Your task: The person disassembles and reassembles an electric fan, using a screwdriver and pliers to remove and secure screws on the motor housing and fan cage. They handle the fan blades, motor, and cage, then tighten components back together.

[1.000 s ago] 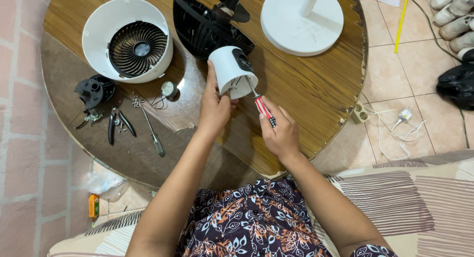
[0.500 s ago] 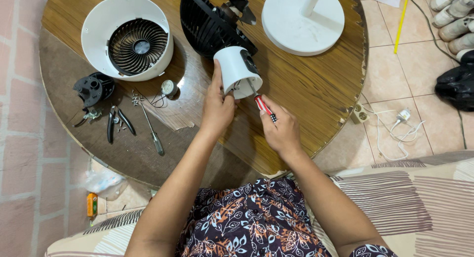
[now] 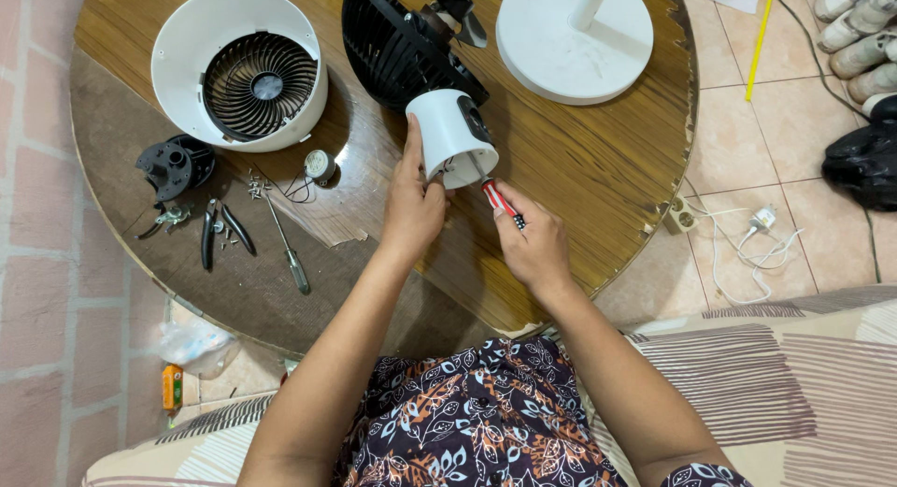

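My left hand (image 3: pixel 414 195) grips the white cylindrical housing (image 3: pixel 449 132) of a fan's motor part, whose black grille section (image 3: pixel 397 48) rests on the round wooden table (image 3: pixel 607 179). My right hand (image 3: pixel 534 242) holds a red-and-black handled screwdriver (image 3: pixel 500 200). Its tip points into the open end of the white housing, where thin wires show.
A white fan shell with a black grille (image 3: pixel 245 71) lies at the back left. The white round fan base (image 3: pixel 575 38) stands at the back right. A black motor part (image 3: pixel 173 164), pliers (image 3: pixel 207 235), a second screwdriver (image 3: pixel 285 244) and loose screws lie at the left. Cables and a socket (image 3: pixel 687 211) lie on the floor.
The black grille and white housing have tilted and shifted a little toward the back. Both hands kept their hold, and the screwdriver tip stays at the housing's opening.
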